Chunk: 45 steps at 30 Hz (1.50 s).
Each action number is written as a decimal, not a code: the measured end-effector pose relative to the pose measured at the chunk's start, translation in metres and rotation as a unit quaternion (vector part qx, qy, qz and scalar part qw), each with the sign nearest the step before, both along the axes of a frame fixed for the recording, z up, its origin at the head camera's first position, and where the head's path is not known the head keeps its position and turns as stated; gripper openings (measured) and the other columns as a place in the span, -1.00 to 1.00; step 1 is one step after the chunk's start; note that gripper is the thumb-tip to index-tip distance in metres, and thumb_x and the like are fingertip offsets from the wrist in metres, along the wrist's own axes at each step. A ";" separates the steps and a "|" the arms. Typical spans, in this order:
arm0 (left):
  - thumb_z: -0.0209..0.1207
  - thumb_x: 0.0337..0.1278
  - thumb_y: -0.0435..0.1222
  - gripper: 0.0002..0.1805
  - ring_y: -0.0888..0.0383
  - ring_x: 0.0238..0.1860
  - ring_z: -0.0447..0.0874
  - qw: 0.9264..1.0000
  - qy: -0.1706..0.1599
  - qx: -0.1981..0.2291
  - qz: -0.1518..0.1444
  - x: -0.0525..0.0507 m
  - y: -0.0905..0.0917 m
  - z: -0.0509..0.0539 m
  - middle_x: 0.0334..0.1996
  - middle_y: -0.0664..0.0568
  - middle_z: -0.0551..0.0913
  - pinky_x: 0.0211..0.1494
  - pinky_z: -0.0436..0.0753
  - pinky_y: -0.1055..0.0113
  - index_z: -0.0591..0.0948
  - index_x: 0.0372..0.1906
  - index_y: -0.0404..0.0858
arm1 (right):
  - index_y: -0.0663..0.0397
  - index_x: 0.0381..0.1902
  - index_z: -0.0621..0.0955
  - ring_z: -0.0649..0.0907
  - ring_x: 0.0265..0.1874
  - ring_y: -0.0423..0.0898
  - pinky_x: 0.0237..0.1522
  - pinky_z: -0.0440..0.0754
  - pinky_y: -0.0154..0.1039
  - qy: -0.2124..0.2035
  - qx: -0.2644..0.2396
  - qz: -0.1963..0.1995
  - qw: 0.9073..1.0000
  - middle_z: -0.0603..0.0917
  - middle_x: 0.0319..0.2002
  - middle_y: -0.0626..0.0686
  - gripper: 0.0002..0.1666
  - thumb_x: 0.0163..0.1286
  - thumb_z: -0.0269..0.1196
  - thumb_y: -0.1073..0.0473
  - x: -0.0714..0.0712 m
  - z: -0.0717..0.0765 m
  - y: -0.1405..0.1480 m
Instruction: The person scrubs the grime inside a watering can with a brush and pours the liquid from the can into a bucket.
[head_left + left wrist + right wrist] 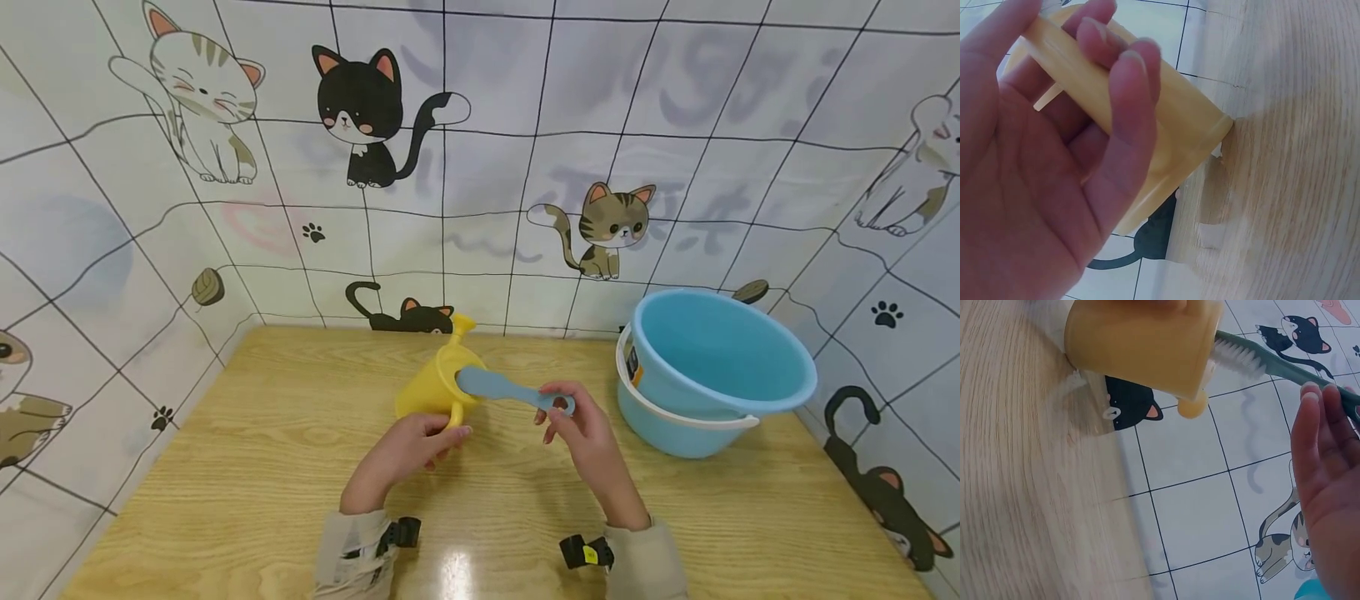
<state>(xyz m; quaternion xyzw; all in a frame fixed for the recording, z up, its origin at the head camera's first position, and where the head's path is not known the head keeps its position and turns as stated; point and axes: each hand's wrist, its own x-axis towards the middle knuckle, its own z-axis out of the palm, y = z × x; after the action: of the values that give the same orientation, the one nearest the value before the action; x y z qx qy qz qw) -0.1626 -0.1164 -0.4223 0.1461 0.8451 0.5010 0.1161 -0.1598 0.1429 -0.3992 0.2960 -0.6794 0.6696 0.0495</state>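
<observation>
A yellow watering can is tilted over the table, its mouth turned toward the right and its spout pointing to the back wall. My left hand grips its handle; in the left wrist view the fingers of the left hand curl beside the can. My right hand holds the end of a blue cleaning brush by its handle. In the right wrist view, the brush's white bristles are at the can's mouth, with the tip hidden inside.
At the right, a light blue basin sits tilted in a blue bucket with a white handle. The wooden table meets walls covered with a cat-patterned sheet at the back and sides.
</observation>
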 end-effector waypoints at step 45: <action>-0.02 0.07 0.17 -0.49 0.05 -0.51 0.58 0.998 -0.018 -0.054 -0.019 0.002 0.008 -0.003 -0.55 0.08 0.65 -0.50 0.54 0.21 0.64 -0.49 -0.18 | 0.30 -0.09 0.55 0.61 -0.50 -0.18 -0.55 0.53 -0.36 0.100 0.049 -0.217 0.970 0.62 -0.46 0.21 -0.74 0.29 0.04 0.41 0.023 0.032 -0.029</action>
<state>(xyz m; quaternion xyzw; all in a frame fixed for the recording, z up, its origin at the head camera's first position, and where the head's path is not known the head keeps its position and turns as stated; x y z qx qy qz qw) -0.1603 -0.1086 -0.4254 0.1470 0.8657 0.4549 0.1486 -0.1370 0.1142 -0.3675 0.2089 -0.7507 0.5761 0.2467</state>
